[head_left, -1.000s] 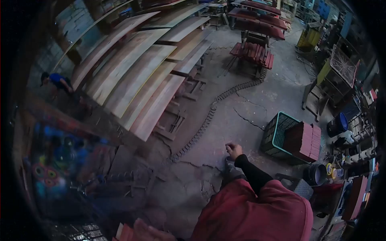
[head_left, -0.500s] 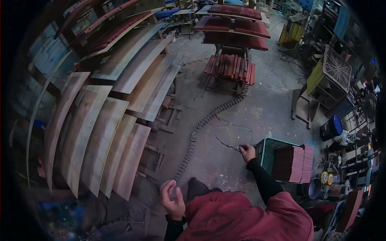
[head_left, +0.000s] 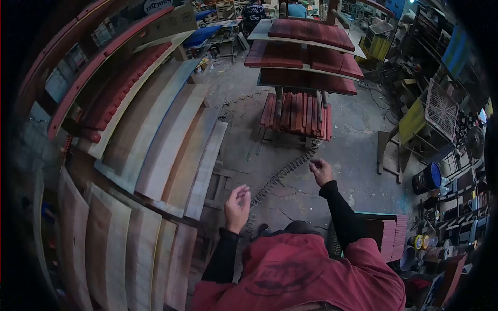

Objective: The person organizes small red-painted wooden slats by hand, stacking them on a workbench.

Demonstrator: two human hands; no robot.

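Bare cracked floor [head_left: 332,155] lay open between leaning boards [head_left: 171,150] and rack [head_left: 298,111]. Left hand [head_left: 236,207] and right hand [head_left: 320,171] hung half-curled, empty (coiled hose [head_left: 280,176] between, untouched).

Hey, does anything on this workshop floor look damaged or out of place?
Yes. The concrete floor is cracked below the right hand, and a long coiled hose lies loose across it, from the red slat rack towards the left hand.

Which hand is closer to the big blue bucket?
Right. The right hand is raised over the floor, with bare concrete between it and the blue bucket off to its right. The left hand is farther away, on the other side, near the leaning wooden boards.
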